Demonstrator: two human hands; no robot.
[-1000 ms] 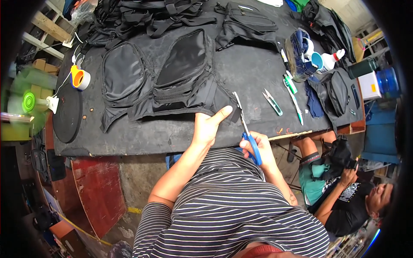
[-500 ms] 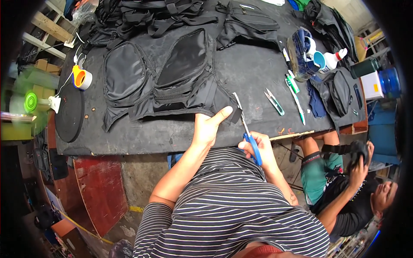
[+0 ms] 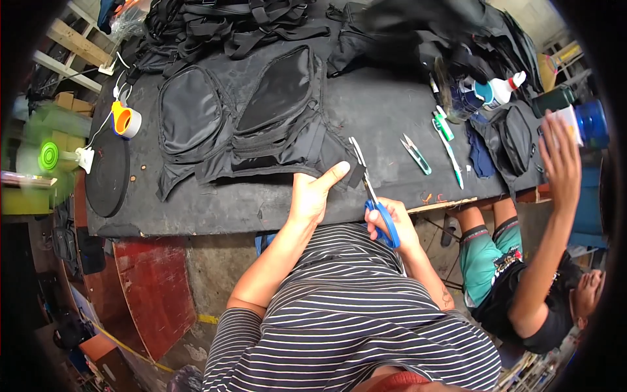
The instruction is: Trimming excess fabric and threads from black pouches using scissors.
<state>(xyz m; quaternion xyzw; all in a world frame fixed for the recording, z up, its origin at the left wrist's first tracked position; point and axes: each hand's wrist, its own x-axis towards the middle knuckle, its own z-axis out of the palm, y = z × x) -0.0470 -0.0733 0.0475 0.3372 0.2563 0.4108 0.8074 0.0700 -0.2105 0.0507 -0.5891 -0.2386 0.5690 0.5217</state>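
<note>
My left hand [image 3: 312,196] grips the near right corner of a black bag [image 3: 274,98], thumb on top and fingers hidden beneath the fabric. A short black strap end [image 3: 356,175] sticks out just past the thumb. In my right hand [image 3: 397,225] is a pair of scissors [image 3: 390,228] with blue handles, fingers through the loops. Its blades point away from me, slightly parted, right beside the strap end; whether they touch it I cannot tell. Left of the gripped panel lies a second rounded black panel [image 3: 189,108], seemingly joined to it.
Thread snips [image 3: 416,155] and a green-and-white pen-like tool [image 3: 454,160] lie to the right. Black bags and straps [image 3: 241,19] pile up at the back. A tape roll [image 3: 126,121] sits on the left. At the right, a co-worker's hand [image 3: 560,153] reaches over the table's edge.
The co-worker's arm has swung up toward the table, and a blurred black item now crosses the far right, over the bag there. My scissors' blades have parted a little; my left hand barely moved.
</note>
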